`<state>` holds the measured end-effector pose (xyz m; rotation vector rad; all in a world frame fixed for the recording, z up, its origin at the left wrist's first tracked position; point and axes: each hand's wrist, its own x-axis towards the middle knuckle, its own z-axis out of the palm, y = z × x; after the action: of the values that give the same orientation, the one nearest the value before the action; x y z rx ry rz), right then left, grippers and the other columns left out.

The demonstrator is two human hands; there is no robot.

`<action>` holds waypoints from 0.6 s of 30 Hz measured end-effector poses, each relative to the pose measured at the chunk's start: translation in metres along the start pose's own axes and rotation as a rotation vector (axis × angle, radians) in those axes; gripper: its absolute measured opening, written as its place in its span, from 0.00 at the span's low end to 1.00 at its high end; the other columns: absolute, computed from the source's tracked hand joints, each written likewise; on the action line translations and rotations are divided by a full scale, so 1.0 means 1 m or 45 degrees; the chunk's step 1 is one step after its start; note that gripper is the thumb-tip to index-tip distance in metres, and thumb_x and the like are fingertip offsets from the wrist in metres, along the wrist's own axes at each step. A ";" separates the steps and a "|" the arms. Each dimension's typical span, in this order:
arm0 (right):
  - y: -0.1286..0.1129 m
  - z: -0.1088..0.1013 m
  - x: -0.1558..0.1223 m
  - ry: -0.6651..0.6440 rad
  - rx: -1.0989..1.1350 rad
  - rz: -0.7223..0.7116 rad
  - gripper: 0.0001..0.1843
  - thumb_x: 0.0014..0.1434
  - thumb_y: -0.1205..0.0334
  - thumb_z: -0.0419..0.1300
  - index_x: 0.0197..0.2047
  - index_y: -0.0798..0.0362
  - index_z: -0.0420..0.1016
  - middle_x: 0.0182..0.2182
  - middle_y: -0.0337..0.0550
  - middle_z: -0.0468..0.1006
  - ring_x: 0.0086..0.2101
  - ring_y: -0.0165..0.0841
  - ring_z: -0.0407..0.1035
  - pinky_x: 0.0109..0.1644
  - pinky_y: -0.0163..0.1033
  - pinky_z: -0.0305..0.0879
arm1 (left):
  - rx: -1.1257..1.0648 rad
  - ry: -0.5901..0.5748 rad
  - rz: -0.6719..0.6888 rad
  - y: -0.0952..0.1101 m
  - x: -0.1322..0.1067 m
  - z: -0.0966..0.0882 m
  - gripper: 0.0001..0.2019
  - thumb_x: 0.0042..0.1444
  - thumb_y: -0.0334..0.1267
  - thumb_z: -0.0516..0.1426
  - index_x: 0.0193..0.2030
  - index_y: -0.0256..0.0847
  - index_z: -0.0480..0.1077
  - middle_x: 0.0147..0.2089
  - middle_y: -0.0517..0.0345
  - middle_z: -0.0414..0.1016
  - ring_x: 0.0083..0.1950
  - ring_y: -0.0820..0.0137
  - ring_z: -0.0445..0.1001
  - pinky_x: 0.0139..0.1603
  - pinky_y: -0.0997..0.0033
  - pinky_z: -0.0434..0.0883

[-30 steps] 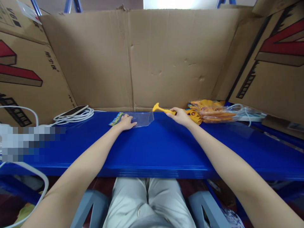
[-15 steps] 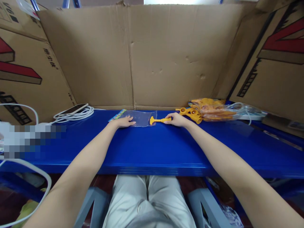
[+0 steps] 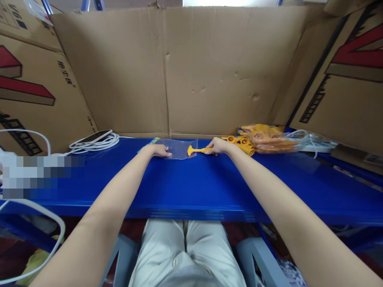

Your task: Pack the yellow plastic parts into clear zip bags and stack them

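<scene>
Blue table point(image 3: 191, 187) spans the width of the view, its front edge above a seated person's light trousers point(image 3: 161, 255) and between grey armrests point(image 3: 128, 249).

Beyond the bare front strip, the left hand point(image 3: 160, 150) rests on the left portion of a clear plastic bag point(image 3: 179, 148) lying flat, partly covering its printed header. Whether that grip pinches the film or merely presses it, I cannot tell.

At the bag's right end, the right hand point(image 3: 218, 146) has its grip closed on one end of a yellow plastic piece point(image 3: 198, 150), which has a twisted shaft and a flared head. The head points left and overlaps the bag's right end; whether it sits inside or on top cannot be determined.

Just beyond the right hand, to its right, lie loose yellow parts point(image 3: 248, 150), beside similar bagged parts point(image 3: 273, 145). Toward the left rear, a phone-like device point(image 3: 95, 136) rests on coiled white cable point(image 3: 111, 142).

Behind everything stands an upright cardboard panel point(image 3: 209, 71), flanked by printed cartons point(image 3: 32, 67).
</scene>
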<state>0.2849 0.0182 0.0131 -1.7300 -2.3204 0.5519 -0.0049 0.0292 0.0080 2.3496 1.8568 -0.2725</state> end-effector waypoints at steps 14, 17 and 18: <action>0.009 0.016 -0.002 0.205 -0.009 -0.171 0.13 0.51 0.59 0.64 0.39 0.54 0.82 0.25 0.39 0.78 0.23 0.28 0.67 0.28 0.32 0.61 | 0.008 0.492 -0.250 0.049 -0.012 0.019 0.25 0.62 0.48 0.43 0.48 0.32 0.73 0.54 0.34 0.73 0.57 0.48 0.70 0.60 0.43 0.57; 0.003 0.016 -0.006 0.200 -0.050 -0.201 0.14 0.51 0.58 0.64 0.41 0.54 0.82 0.26 0.40 0.79 0.24 0.30 0.69 0.30 0.33 0.61 | -0.124 0.503 0.069 0.045 -0.014 0.018 0.23 0.61 0.48 0.44 0.45 0.36 0.74 0.51 0.41 0.75 0.53 0.57 0.72 0.54 0.59 0.65; 0.000 0.016 -0.007 0.192 -0.055 -0.211 0.15 0.52 0.58 0.64 0.41 0.54 0.82 0.26 0.40 0.79 0.25 0.30 0.69 0.30 0.33 0.61 | -0.173 0.514 0.171 0.045 -0.015 0.018 0.22 0.61 0.48 0.44 0.43 0.37 0.73 0.50 0.44 0.76 0.51 0.59 0.73 0.51 0.64 0.67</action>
<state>0.2813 0.0089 -0.0009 -1.5212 -2.3548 0.3331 0.0341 0.0011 -0.0062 2.5588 1.7850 0.3576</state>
